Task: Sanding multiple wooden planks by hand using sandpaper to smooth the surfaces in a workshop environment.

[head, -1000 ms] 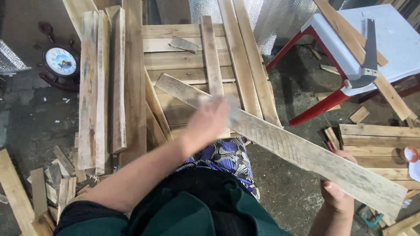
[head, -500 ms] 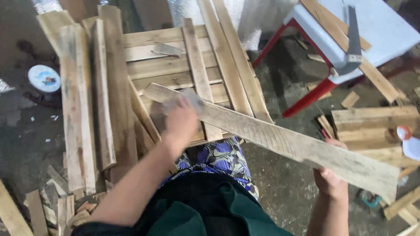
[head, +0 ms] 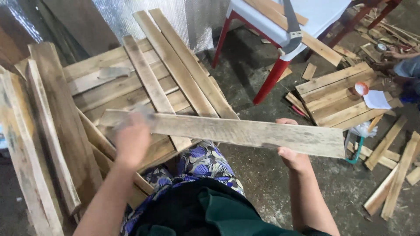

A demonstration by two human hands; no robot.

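Note:
A long weathered wooden plank point(head: 227, 131) lies across my lap, running from the pallet on the left to beyond my right knee. My right hand point(head: 293, 155) grips the plank from below near its right end. My left hand point(head: 131, 140) presses on the plank's left end, blurred by motion; it seems to hold a small grey piece against the wood, but I cannot tell what it is. Under the plank's left end sits a pile of pallet boards point(head: 144, 83).
Loose boards point(head: 48, 131) lean at the left. A white chair with red legs point(head: 280, 39) stands ahead, carrying a plank and a saw point(head: 291, 22). A small pallet point(head: 337, 91) with paper lies at right, where another person's hand point(head: 396, 54) shows. Offcuts point(head: 393, 175) litter the floor.
The plank has swung from a steep diagonal to nearly level. My left hand has slid leftward along it towards its left end. My right hand keeps its grip.

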